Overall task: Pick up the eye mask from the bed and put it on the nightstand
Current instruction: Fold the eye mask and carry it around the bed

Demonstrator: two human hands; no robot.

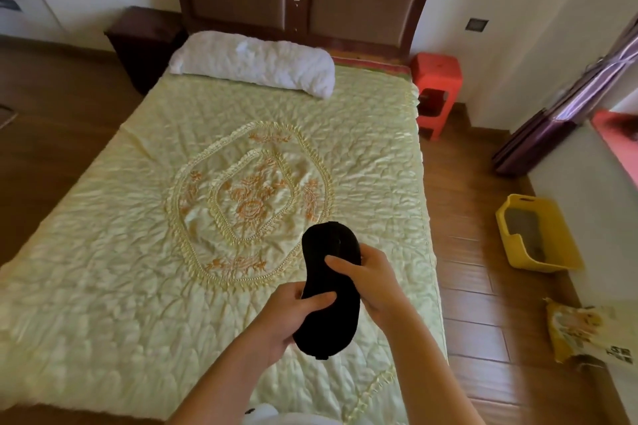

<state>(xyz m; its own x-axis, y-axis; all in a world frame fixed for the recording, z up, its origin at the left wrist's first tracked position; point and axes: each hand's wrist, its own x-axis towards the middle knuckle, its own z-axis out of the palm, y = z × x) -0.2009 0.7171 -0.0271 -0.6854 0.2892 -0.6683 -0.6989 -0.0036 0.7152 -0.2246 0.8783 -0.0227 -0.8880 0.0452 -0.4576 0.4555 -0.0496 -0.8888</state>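
Both my forearms reach out from the bottom of the view over the foot of the bed (103, 252). My left hand (290, 317) is turned palm inward, thumb across the front and fingers curled behind, clamped on the lower half of the black eye mask (328, 279). My right hand (369, 283) comes in from the right, wrist bent, thumb pressed on the front of the mask at its middle and the other fingers wrapped behind its right edge. The mask stands on end between my hands, lifted off the pale green quilt, near the bed's right edge toward the foot.

Beyond it lies the embroidered oval in the quilt's middle, then a white pillow (255, 62) across the head end, against the dark headboard (241, 0). A dark nightstand (145, 41) sits beside the bed's head at the far left corner; a red stool (436, 90) stands at the far right corner. On the floor to the right are a yellow bin (549, 259) and a yellow packet (583, 331).
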